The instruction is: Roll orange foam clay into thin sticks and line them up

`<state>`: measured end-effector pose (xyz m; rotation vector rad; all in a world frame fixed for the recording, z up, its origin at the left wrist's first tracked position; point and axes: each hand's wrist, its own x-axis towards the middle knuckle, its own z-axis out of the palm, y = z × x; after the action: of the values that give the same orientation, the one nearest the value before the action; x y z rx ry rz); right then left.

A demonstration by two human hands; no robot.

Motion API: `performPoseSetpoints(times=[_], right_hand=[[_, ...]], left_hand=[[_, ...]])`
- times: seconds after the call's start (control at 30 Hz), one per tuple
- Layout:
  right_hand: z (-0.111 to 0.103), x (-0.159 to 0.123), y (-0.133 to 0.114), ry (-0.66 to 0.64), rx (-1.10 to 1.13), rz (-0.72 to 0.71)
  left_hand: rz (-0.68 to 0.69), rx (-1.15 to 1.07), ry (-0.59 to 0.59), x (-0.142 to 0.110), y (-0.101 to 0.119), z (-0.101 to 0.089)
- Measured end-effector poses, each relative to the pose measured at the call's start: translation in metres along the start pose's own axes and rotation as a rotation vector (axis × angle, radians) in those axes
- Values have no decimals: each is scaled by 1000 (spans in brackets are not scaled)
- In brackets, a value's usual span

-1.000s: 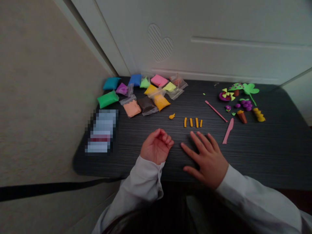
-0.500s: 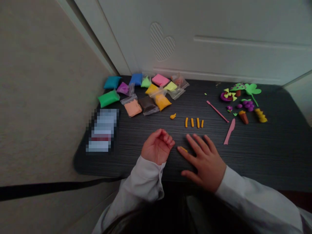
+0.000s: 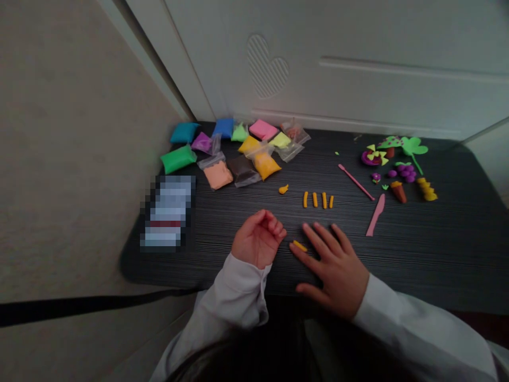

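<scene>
My right hand (image 3: pixel 336 260) lies palm down with its fingers spread, the index finger resting along a thin orange clay roll (image 3: pixel 299 246) on the table. My left hand (image 3: pixel 258 239) rests palm up just left of that roll, fingers curled in and nothing visible in them. Several short orange clay rolls (image 3: pixel 315 200) lie in a row beyond my right hand. A small lump of orange clay (image 3: pixel 283 189) sits to the left of the row. To the right lie a pink plastic knife (image 3: pixel 376 215) and a thin pink clay tool (image 3: pixel 356 182).
Bags of coloured clay, among them a green bag (image 3: pixel 178 159) and an orange bag (image 3: pixel 266 165), crowd the back left of the dark table (image 3: pixel 449 249). A blurred-out phone-like object (image 3: pixel 167 212) lies at left. Finished clay pieces, including purple balls (image 3: pixel 407 172), stand at back right.
My right hand has drawn slightly back toward me, so more of the orange roll shows beside its index finger. My left hand stays almost still. The view has shifted slightly.
</scene>
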<state>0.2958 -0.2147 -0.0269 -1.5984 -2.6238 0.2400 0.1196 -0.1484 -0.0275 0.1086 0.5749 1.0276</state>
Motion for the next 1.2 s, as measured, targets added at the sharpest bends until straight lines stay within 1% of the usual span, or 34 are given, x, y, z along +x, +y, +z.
performPoseSetpoints(times=[0.03,0.13,0.17,0.27,0.37,0.4,0.5,0.53,0.6,0.63,0.73,0.77,0.83,0.87,0.9,0.97,1.0,1.03,1.1,1.13,1.2], right_hand=[[0,0,0,-12,0,-15],[-1,0,1,66,-42,131],[-1,0,2,66,-41,116],[-1,1,2,11,-14,-28],[-1,1,2,69,-42,124],[-1,2,3,70,-39,123],[-4,3,3,-4,-1,-14],[-6,4,3,1,-4,5],[-10,4,4,12,-30,131],[-12,4,3,4,-26,133],[-10,3,3,-39,14,-62],[-9,3,3,-11,5,-66],[-5,3,4,78,-40,58],[-4,3,4,86,-50,98],[-3,2,4,78,-44,80],[-3,2,4,-4,-11,-58],[-3,2,3,-19,-5,-90],[-3,2,3,1,-14,-51],[-3,2,3,77,-52,97],[-3,2,3,76,-54,120],[-2,1,3,21,-27,3]], left_hand=[[0,0,3,0,0,0],[1,8,7,0,0,1],[-1,12,7,0,0,1],[-4,18,12,0,0,0],[0,17,11,0,0,0],[-1,16,8,0,0,0],[-5,10,0,0,0,0],[-3,10,-2,0,0,0],[-1,9,-7,0,0,-1],[-2,9,-8,0,0,-1],[-6,9,-4,0,0,-1],[-6,10,-1,0,0,-1],[-2,13,-1,0,-1,-1],[0,14,-3,0,-1,-1],[-1,13,-5,0,-1,-1],[-4,11,1,0,-1,0],[-4,11,7,-1,-1,0],[-4,13,12,-1,-1,0],[-3,18,16,-1,-1,1],[-3,19,15,-1,-1,1],[-5,17,11,0,-1,1]])
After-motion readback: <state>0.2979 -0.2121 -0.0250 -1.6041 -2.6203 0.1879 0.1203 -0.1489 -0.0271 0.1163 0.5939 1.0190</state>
